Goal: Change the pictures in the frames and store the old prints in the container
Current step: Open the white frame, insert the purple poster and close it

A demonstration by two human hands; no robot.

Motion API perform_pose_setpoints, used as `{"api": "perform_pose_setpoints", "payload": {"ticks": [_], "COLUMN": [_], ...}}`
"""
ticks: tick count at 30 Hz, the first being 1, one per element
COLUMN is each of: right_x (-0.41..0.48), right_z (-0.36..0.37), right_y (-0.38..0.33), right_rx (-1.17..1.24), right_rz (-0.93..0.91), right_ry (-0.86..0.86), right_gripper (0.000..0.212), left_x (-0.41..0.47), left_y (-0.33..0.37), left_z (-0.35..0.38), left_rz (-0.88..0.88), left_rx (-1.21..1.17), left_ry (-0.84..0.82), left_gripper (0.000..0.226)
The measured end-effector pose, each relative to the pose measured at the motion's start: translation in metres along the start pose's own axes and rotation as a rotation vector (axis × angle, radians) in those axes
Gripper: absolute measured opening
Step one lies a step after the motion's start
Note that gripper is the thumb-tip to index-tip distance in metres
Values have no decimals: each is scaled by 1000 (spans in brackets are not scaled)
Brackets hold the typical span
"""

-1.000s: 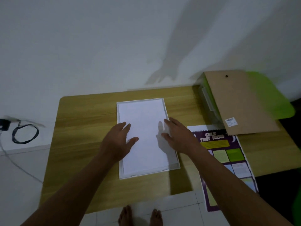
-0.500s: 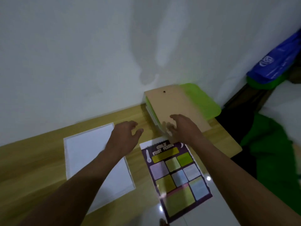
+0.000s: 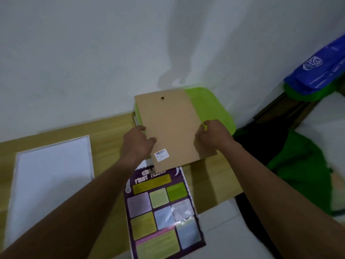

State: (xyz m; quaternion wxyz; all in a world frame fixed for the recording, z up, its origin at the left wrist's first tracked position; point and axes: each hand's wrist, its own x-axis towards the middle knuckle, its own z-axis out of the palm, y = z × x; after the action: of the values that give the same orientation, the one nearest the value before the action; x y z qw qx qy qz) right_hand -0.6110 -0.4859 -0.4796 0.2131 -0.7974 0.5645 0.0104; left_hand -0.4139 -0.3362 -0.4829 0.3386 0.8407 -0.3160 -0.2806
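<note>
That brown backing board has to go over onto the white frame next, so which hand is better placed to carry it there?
Probably the left hand. It grips the brown backing board on the edge facing the white frame. The right hand holds the far edge, beside the green container.

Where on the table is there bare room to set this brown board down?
Bare wood lies between the white frame and the purple poster, and right of the poster below the brown board. The far right corner is crowded by the green container.
</note>
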Motion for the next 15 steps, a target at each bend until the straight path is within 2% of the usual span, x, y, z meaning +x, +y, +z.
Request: {"api": "perform_pose_setpoints", "payload": {"ticks": [3, 7, 15], "right_x": [3, 5, -31], "right_z": [-1, 0, -14], "right_y": [-2, 1, -29], "right_rx": [55, 269, 617], "right_rz": [-3, 82, 45], "right_ry": [-25, -71, -207], "right_gripper": [31, 72, 86], "left_x": [2, 0, -25], "left_y": [0, 0, -19], "left_z": [3, -1, -54], "left_rz": [-59, -94, -98], "left_rx": [-102, -187, -413], "left_ry": [23, -6, -98], "left_gripper": [63, 68, 77]}}
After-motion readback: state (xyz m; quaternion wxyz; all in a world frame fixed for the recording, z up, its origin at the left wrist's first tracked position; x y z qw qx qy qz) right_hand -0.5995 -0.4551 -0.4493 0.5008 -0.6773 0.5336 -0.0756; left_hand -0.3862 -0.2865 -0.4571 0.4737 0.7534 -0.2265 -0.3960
